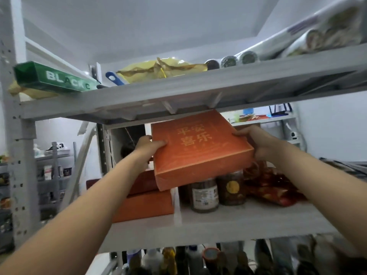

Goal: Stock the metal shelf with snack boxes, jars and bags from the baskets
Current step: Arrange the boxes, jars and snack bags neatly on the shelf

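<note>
Held box: a flat orange box (200, 149) with gold characters on its lid is up in the air between both hands. It is tilted, its near corner dipping towards me, and its far end is just under the upper shelf beam (178, 92).
Left hand: the left hand (148, 146) grips the box's left edge. Its thumb lies pressed on the lid and its other fingers are tucked behind the side, where I cannot see them.
Right hand: the right hand (256, 141) holds the far right corner, with its fingers (238, 133) curled over the top edge and close together.
Middle shelf: the pale board of the metal shelf (248, 217) lies below the held box.
Left of board: stacked orange boxes (143, 205) sit there, partly behind the left forearm.
Centre of board: two jars (204, 195) with dark contents stand side by side, directly beneath the held box and apart from it.
Right of board: red bags (272, 185) are piled just beside the jars.
Top shelf: a green carton (53, 79) lies at the left. A yellow bag (158, 70) sits in the middle and wrapped rolls (297, 40) lie to the right.
Bottom level: the tops of bottles (198, 259) are blurred.
</note>
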